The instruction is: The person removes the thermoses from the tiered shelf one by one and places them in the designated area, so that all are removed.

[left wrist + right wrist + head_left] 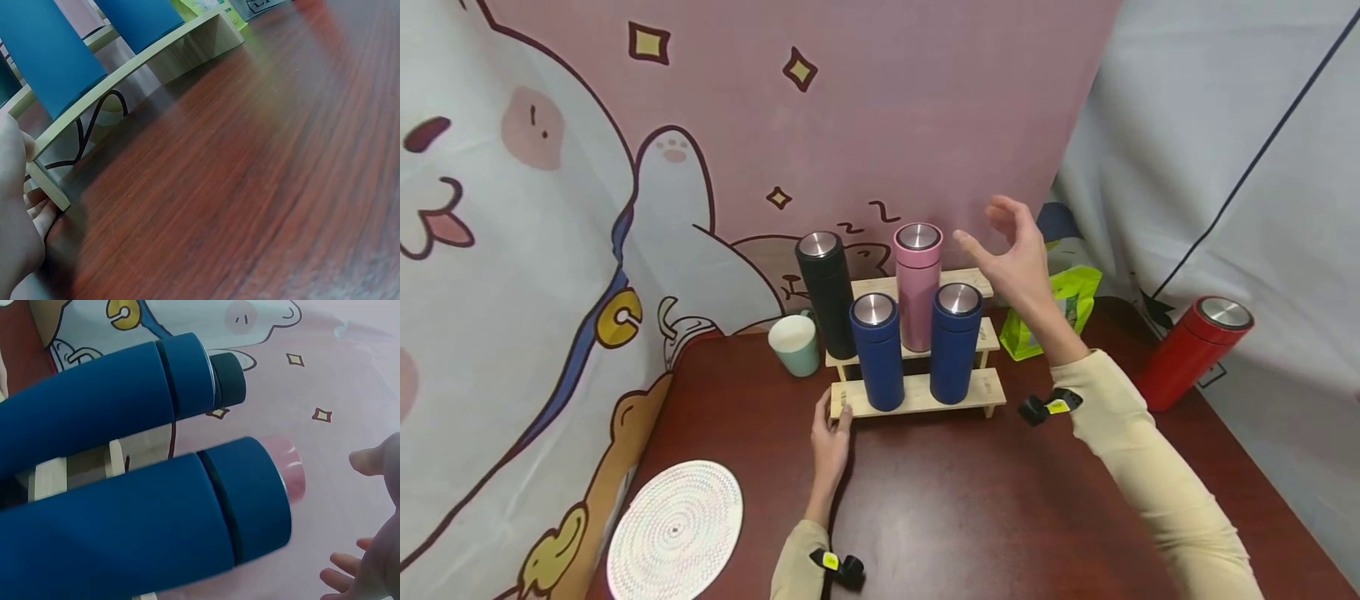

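Note:
A stepped wooden rack [917, 395] carries several thermos bottles. Two blue bottles, a left one [877, 354] and a right one [955, 346], stand on its lowest step. Behind them, on the middle step, are a black bottle [827, 296] and a pink bottle [917, 287]. My left hand [831, 442] grips the left end of the lowest step, thumb on top and fingers around the end board, as the left wrist view shows. My right hand [1015, 258] is raised in the air right of the pink bottle, thumb and fingers spread apart with nothing between them.
A red bottle [1195, 354] stands at the table's right side. A bright green bag [1060, 312] is behind the rack's right end. A pale green mug [795, 344] sits left of the rack, and a round woven mat [676, 531] lies at the front left.

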`<state>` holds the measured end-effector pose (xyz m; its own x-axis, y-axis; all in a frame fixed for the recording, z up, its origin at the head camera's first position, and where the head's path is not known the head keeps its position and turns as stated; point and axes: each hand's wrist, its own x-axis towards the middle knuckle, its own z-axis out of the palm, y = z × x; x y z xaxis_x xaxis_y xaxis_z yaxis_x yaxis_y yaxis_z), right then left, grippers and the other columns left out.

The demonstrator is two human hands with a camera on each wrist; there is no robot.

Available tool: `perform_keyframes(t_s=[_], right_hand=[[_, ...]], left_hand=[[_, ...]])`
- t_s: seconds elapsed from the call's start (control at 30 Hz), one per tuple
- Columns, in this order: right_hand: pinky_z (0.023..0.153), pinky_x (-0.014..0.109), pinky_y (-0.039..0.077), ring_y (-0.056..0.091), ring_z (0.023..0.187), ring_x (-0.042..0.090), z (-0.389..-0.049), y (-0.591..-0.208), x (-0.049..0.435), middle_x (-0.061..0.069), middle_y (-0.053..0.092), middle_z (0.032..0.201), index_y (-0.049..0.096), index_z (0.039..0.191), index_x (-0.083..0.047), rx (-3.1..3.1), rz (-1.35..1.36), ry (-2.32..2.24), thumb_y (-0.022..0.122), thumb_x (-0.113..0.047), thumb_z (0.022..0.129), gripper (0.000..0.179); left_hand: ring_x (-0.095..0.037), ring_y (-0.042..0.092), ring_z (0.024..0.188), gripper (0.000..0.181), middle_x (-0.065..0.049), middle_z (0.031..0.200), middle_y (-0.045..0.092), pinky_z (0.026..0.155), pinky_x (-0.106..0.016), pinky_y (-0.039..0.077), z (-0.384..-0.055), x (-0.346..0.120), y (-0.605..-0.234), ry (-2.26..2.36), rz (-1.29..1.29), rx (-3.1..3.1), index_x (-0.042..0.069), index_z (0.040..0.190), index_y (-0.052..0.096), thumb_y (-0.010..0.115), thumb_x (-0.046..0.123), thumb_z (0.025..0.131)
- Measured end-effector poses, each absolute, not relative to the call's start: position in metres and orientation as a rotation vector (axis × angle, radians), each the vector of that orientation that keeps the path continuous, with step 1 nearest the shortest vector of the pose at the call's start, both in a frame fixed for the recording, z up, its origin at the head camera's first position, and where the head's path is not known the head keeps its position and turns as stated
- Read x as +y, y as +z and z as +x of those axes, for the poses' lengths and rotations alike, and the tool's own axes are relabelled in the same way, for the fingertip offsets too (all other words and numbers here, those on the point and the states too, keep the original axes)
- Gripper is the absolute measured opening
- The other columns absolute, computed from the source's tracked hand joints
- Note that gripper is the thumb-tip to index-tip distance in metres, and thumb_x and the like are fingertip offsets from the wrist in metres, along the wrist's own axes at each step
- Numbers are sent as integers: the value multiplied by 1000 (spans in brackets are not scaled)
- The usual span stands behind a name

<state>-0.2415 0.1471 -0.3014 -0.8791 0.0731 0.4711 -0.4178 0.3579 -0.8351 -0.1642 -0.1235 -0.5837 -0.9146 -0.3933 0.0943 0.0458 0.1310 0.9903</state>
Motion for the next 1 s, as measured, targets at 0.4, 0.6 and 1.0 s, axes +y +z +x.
perform_keyframes(t_s=[0.4, 0.6, 1.0], right_hand=[[110, 56, 43, 51, 136, 36, -254, -306, 127, 19, 53, 148, 41, 151, -8, -2449, 407, 1516, 78, -35, 88, 78], [102, 50, 50, 59, 125, 33, -262, -302, 117, 18, 53, 146, 40, 151, -6, -2547, 431, 1500, 79, -40, 86, 83], [101, 52, 51, 60, 121, 38, -272, -300, 113, 21, 58, 137, 48, 142, 0, -2638, 515, 1407, 82, -27, 84, 73]], left_hand=[[-33, 49, 137, 51, -18, 148, 54, 111, -58, 39, -166, -123, -588, -1849, 335, -2065, 9, 150, 47, 62, 14, 102], [-32, 49, 137, 52, -17, 148, 53, 112, -58, 39, -167, -124, -586, -1865, 328, -2059, 11, 150, 48, 63, 14, 101], [-33, 48, 138, 52, -17, 148, 53, 112, -59, 38, -164, -125, -586, -1855, 341, -2091, 11, 151, 47, 62, 16, 102]])
